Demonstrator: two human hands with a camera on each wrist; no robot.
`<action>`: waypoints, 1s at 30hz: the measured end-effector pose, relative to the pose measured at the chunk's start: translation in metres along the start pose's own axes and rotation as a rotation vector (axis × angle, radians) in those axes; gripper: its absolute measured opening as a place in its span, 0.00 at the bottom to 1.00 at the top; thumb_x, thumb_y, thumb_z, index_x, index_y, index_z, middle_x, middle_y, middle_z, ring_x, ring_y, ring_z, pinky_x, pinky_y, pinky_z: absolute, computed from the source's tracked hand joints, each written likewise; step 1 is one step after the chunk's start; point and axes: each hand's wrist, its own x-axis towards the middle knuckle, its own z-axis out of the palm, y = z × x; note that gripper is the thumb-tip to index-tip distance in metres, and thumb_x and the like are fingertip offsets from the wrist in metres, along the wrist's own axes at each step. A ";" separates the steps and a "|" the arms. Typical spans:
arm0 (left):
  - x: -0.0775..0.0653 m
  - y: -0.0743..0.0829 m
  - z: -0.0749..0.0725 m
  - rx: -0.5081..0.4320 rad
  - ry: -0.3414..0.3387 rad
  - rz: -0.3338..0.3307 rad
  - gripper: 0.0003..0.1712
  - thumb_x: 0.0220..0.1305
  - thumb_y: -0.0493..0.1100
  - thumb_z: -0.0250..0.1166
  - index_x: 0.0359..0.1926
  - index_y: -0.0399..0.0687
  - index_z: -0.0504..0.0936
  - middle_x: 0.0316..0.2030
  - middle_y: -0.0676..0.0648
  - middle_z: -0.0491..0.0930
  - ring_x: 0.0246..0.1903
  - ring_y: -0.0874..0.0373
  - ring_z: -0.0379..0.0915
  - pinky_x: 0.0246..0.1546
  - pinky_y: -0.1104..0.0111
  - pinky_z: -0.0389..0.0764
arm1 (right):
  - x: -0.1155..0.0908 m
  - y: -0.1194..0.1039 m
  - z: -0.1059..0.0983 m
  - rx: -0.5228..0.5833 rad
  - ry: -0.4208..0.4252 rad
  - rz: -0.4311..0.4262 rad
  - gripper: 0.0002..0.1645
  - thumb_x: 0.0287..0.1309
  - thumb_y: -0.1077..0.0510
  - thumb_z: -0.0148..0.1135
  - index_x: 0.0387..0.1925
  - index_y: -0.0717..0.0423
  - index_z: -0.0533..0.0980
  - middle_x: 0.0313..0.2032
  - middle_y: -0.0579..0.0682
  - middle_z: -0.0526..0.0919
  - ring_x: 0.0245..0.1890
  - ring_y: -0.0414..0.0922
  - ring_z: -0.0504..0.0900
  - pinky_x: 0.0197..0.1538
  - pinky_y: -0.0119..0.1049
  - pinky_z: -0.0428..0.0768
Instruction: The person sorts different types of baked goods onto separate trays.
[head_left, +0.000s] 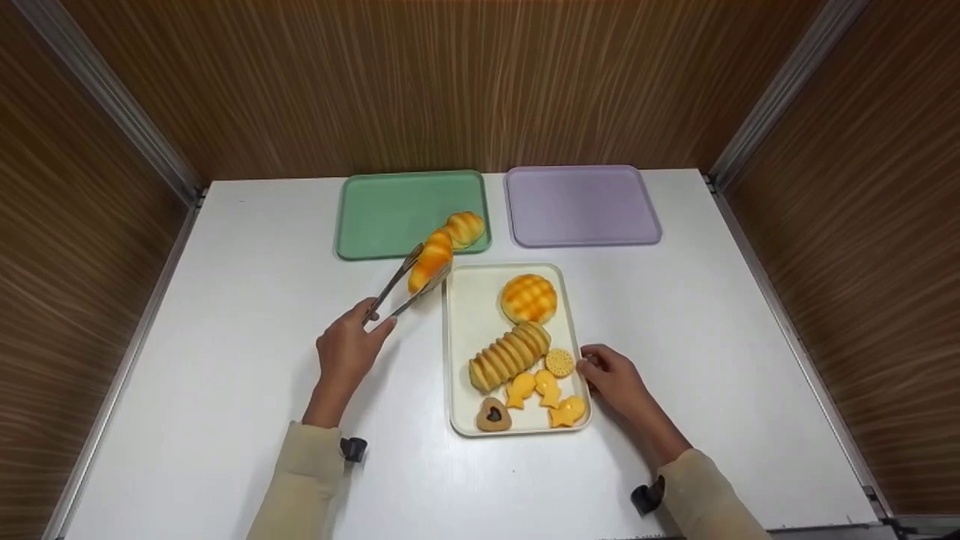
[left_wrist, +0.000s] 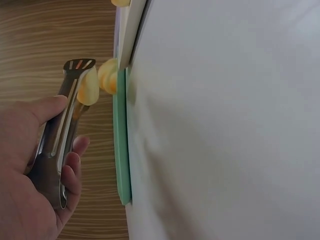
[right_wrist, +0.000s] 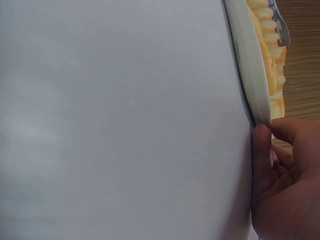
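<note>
My left hand [head_left: 349,349] grips metal tongs [left_wrist: 52,142], whose slotted tips clasp an orange-yellow bread roll [head_left: 433,261]. The roll hangs over the gap between the green tray [head_left: 390,214] and the cream tray [head_left: 474,300]. Beyond it in the head view, a second, rounder roll [head_left: 465,229] lies on the green tray's right front corner. At the cream tray's right rim, my right hand [head_left: 619,382] pinches the edge between thumb and fingers. That tray bears a round crosshatched bun [head_left: 529,298] and a long ridged loaf [head_left: 510,356].
A round dotted biscuit [head_left: 559,362], several yellow fish- and star-shaped pieces [head_left: 520,388] and a cookie with a dark heart [head_left: 493,415] lie toward the cream tray's near end. A purple tray [head_left: 581,204] stands at the back right. Wood-grain panels [head_left: 450,82] enclose the white table [head_left: 247,300].
</note>
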 end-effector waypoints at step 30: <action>0.100 -0.012 0.027 -0.039 -0.033 -0.117 0.29 0.67 0.57 0.66 0.60 0.43 0.80 0.45 0.42 0.86 0.44 0.43 0.82 0.47 0.48 0.76 | 0.000 -0.002 0.002 -0.002 -0.001 0.017 0.18 0.69 0.59 0.61 0.56 0.64 0.77 0.37 0.53 0.78 0.29 0.41 0.77 0.32 0.30 0.77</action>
